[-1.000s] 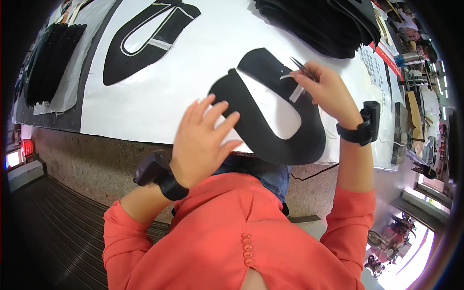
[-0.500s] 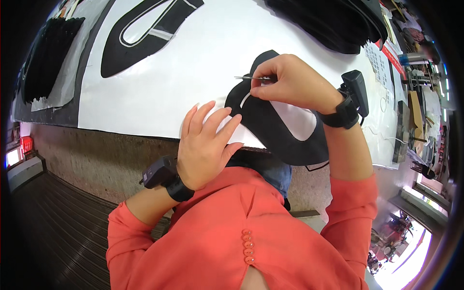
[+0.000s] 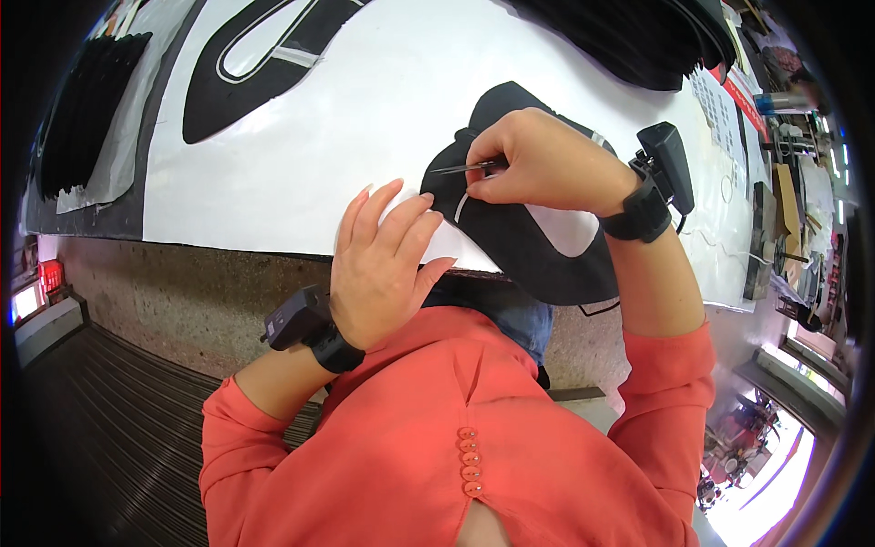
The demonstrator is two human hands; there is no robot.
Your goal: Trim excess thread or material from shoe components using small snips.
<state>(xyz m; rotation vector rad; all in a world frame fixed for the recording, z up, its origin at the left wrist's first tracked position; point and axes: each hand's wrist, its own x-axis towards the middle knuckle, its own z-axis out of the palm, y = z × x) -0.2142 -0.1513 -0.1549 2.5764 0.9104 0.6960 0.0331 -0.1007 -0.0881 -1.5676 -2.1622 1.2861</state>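
A black, curved flat piece (image 3: pixel 556 273), much like a shoe upper, lies at the table's near edge. Over its upper part, my right hand (image 3: pixel 547 164) is closed on a thin pointed metal tool (image 3: pixel 453 169) whose tip points left. Just below those fingertips, a narrow white strip (image 3: pixel 459 210) curves along the black surface; whether the fingers also pinch it I cannot tell. My left hand (image 3: pixel 375 260) lies open and palm down, its fingers spread, with fingertips near the left edge of the black piece.
The white-covered table (image 3: pixel 292 191) carries a second black curved piece (image 3: pixel 214 105) with white trim at the far left. A stack of black pieces (image 3: pixel 629 46) rises at the far right, and another black stack (image 3: pixel 96 109) stands at the left rim. Thin cord (image 3: pixel 720 251) lies at right.
My right hand and its pointed tool have come slightly nearer to me. The left hand has shifted a little left, and the black piece's left end shows a small shift too.
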